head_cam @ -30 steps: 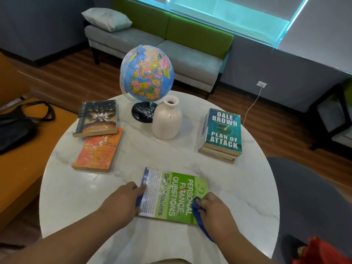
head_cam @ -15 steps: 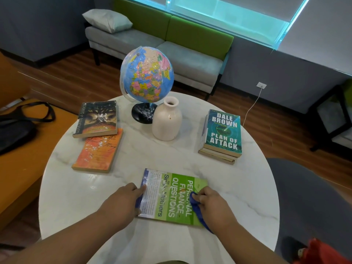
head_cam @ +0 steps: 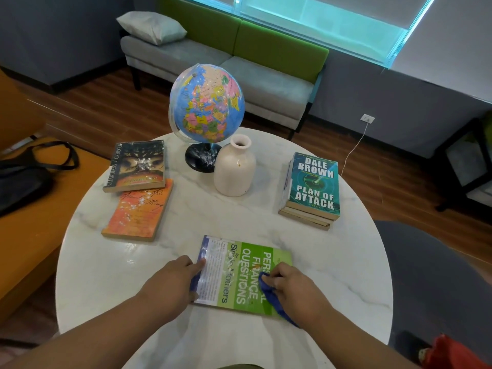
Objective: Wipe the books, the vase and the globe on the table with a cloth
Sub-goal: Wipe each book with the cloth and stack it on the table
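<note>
A cream vase (head_cam: 234, 169) stands upright near the middle of the round white marble surface (head_cam: 106, 275). The globe (head_cam: 207, 102) is just behind the vase and a little to its left, and its black base shows beside the vase's shoulder.

Well to the left of the vase lies a dark book (head_cam: 137, 166). Its near edge overlaps the far end of an orange book (head_cam: 138, 211) lying flat beneath it. To the right of the vase, apart from it, is a small stack of books (head_cam: 312, 187) with a teal cover on top.

On the side of the vase nearest the person, well clear of it, a green book (head_cam: 239, 275) lies flat with its cover up.

The left hand (head_cam: 170, 283) is at this book's left edge. Its fingers are curled against the edge and the forefinger reaches onto the cover, holding the book in place. The right hand (head_cam: 295, 291) is closed around a bunched blue cloth (head_cam: 269, 288) and presses it onto the right part of the green cover. A tail of the cloth trails back under the wrist.

Beyond the vase and off the surface, a grey and green sofa (head_cam: 255, 75) with a pillow (head_cam: 151, 26) stands against the wall. A black bag (head_cam: 24, 179) rests on an orange seat far to the left.
</note>
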